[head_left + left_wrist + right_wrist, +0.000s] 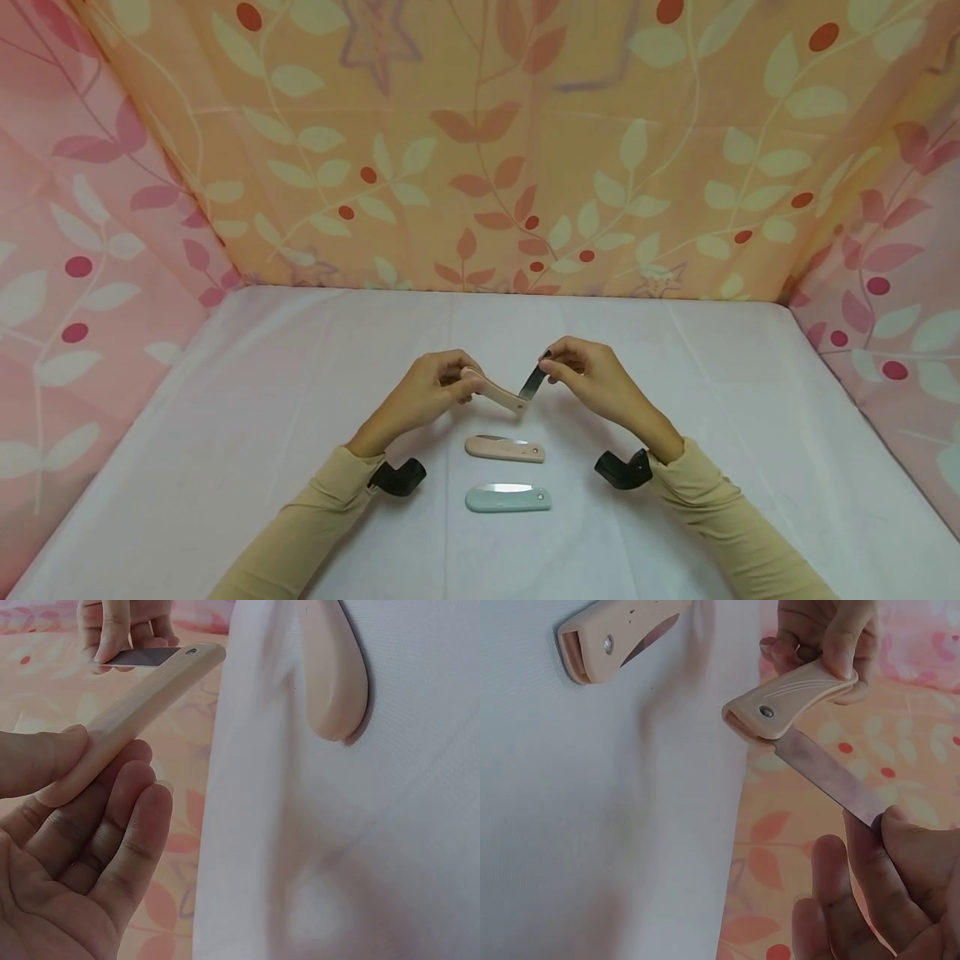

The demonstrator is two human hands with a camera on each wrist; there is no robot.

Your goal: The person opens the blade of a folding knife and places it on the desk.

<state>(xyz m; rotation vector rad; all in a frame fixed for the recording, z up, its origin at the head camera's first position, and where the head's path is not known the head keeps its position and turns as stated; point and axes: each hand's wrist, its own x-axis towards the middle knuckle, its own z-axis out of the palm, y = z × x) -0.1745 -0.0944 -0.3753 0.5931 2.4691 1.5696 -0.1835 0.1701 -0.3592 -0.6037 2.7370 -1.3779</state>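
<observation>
Above the table, my left hand (pixel 429 390) pinches the beige handle of a folding knife (pixel 495 393) between thumb and fingers. My right hand (pixel 592 373) pinches the tip end of its blade (pixel 829 780), which stands partly folded out at an angle from the handle. The pivot rivet shows in both wrist views. Nearer me lie a second beige folding knife (pixel 504 448) and, in front of it, a mint-green folding knife (pixel 508 498). Both have their blades folded against the handles, with a strip of metal showing. Neither hand touches these two.
A white cloth (pixel 315 333) covers the table. Patterned curtains (pixel 480 150) rise at the back and both sides. Black wrist-camera mounts (pixel 399 477) stick out inward from both sleeves, to either side of the two lying knives.
</observation>
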